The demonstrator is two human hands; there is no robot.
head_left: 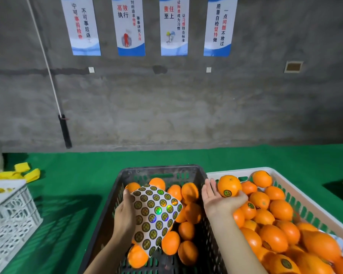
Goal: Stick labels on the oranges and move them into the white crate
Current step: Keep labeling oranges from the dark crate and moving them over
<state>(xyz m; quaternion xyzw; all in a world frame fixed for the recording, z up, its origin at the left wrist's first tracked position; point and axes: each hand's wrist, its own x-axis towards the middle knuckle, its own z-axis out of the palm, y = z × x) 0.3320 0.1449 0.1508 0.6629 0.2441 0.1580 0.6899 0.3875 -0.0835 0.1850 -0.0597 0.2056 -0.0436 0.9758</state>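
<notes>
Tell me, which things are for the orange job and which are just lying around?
For the job: sticker sheet, left hand, labelled orange, right hand, black crate, white crate.
Just lying about: yellow bits, patterned basket, wall posters, pole.

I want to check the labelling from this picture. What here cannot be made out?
- Head view: some oranges in the black crate, hidden by the sticker sheet and the left hand.
- Head view: near end of the white crate, cut off by the bottom edge.
- Head view: print on the label of the orange on the right hand, too small.
</notes>
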